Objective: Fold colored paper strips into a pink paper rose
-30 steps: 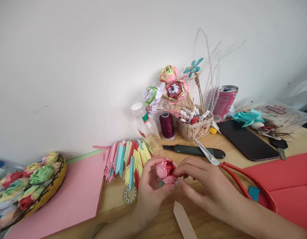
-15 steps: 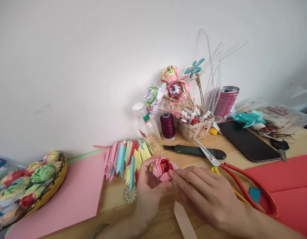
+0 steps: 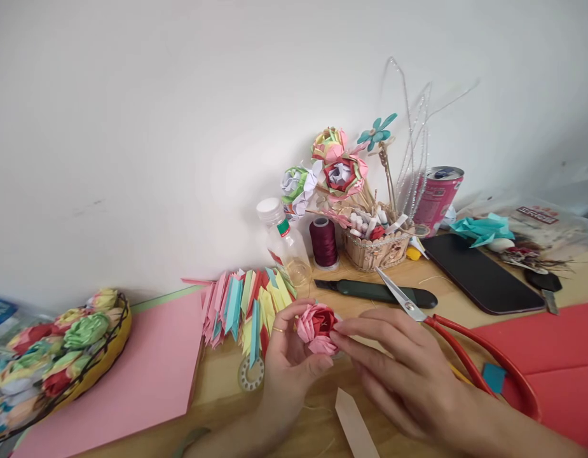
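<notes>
A pink and red folded-paper flower [image 3: 317,327] rests in my left hand [image 3: 288,356], whose fingers and thumb curl around its left side and underside. My right hand [image 3: 398,369] is at the flower's right edge, index and middle fingertips at the petals. Its fingers are stretched out and a little apart; the thumb is hidden. Below the hands lies a pale paper strip [image 3: 355,423] with a pointed end. Orange-handled scissors [image 3: 430,318] lie open to the right, their blade across a dark green utility knife [image 3: 370,289].
Folded paper pieces [image 3: 246,305] fan out left of my hands, above a white ring [image 3: 251,373]. Pink paper [image 3: 145,369] and a flower basket [image 3: 117,337] lie further left. Behind stand a bottle [image 3: 287,248], a thread spool [image 3: 324,243] and a decorated pot [image 3: 377,250]. A phone [image 3: 484,273] lies right.
My right-hand fingers have spread slightly and shifted at the flower's edge, showing more of its red centre. My left hand still holds the flower. The whole view has shifted a little.
</notes>
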`<state>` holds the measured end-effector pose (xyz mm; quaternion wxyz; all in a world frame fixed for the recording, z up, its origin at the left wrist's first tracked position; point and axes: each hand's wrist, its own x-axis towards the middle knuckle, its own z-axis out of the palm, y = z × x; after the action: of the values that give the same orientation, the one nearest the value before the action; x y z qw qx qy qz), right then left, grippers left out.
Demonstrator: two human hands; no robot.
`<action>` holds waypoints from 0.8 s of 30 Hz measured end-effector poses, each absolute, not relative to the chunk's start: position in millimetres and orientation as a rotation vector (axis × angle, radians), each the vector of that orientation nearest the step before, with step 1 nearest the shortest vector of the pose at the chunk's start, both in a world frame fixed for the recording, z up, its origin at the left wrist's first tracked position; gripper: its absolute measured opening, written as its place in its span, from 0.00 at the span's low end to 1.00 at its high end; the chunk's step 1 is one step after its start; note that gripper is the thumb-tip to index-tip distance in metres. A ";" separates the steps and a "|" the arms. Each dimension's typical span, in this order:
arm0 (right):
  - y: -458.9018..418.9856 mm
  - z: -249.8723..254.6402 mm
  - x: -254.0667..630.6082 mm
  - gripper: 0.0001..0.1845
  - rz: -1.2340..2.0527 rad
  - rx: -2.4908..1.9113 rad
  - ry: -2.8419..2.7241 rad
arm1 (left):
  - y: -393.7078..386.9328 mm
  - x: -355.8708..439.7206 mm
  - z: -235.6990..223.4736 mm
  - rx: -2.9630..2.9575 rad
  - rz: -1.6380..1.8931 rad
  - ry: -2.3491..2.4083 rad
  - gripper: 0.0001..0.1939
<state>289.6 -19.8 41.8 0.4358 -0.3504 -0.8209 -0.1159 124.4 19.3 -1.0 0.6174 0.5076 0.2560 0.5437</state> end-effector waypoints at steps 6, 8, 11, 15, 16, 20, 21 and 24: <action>-20.1 43.1 290.6 0.18 -0.257 -0.988 -1.860 | 18.9 122.8 -1.1 1.214 1.246 0.558 0.24; -19.3 41.6 291.0 0.16 -0.313 -0.974 -1.957 | 18.7 122.8 -1.2 1.214 1.244 0.540 0.24; -19.3 39.3 293.4 0.14 -0.446 -0.893 -2.077 | 19.0 123.1 -1.7 1.205 1.257 0.545 0.24; -20.3 40.8 295.3 0.16 -0.364 -0.957 -1.907 | 19.6 122.8 -2.1 1.241 1.271 0.581 0.26; -20.5 42.2 294.6 0.17 -0.286 -0.977 -1.871 | 19.3 122.6 -1.9 1.261 1.278 0.587 0.26; -21.5 49.0 288.0 0.12 0.052 -0.969 -1.902 | 15.5 122.3 0.1 1.401 1.297 0.644 0.28; -21.7 50.0 286.1 0.11 0.111 -0.965 -1.923 | 14.3 122.2 0.5 1.455 1.301 0.659 0.27; -22.1 49.9 281.3 0.09 0.205 -1.000 -1.928 | 12.0 121.1 0.1 1.656 1.351 0.631 0.26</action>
<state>281.3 -22.1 49.9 0.4616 -0.4067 -0.7839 0.0835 121.1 12.0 0.1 0.4409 0.6669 0.2540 0.5443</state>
